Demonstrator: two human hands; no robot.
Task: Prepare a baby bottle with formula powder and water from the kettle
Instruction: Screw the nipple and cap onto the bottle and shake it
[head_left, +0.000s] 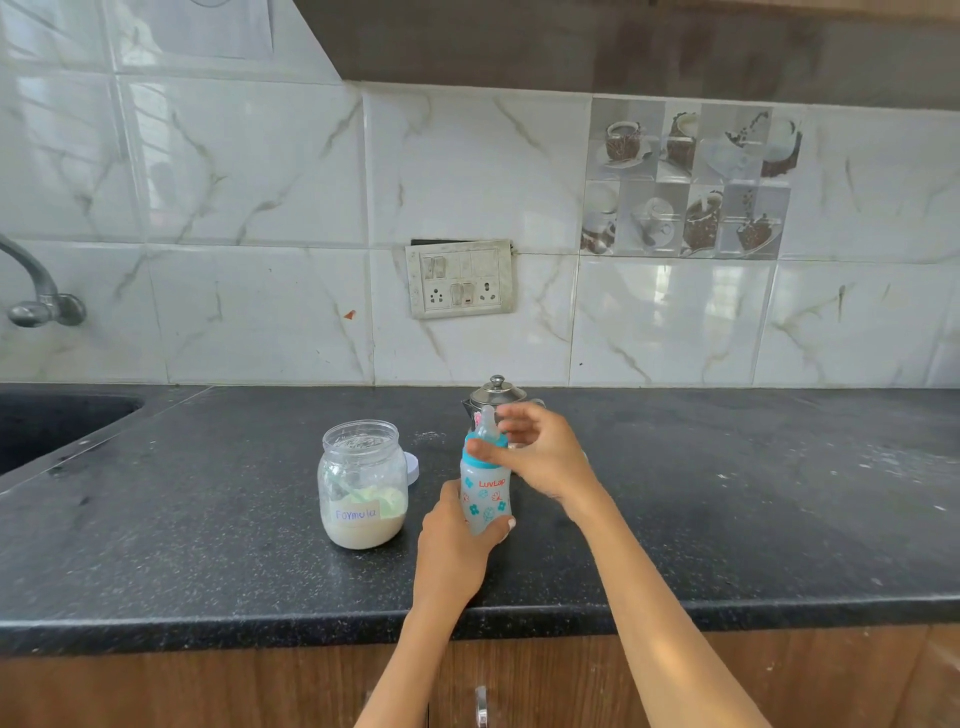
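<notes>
Fingers (498, 526) of the left hand (453, 545) curl round the lower body of a baby bottle (485, 496), thumb on the near-left side and fingertips showing at its right base, while the right hand (540, 457) pinches the blue collar (485, 453) beneath the clear teat (488, 423), index finger and thumb closed on the ring and the other fingers loosely bent above it. Held upright, the translucent bottle, printed with red lettering and teal flowers, sits near the middle of the black speckled worktop (727, 519), well in from its front edge; whether its base touches the surface cannot be told. Just left of it stands an open clear jar (362, 486) with a handwritten "Formula" label, pale powder in its lower part and a green scoop (387, 498) inside. A white lid (412, 467) lies just behind the jar's right side. Behind the bottle, partly hidden by the right hand, a steel kettle (496, 396) stands close to the worktop's back edge. A sink (52, 421) is set into the far-left corner below a wall tap (39, 296), and a switchboard (460, 278) hangs on the marble-patterned tiles.
</notes>
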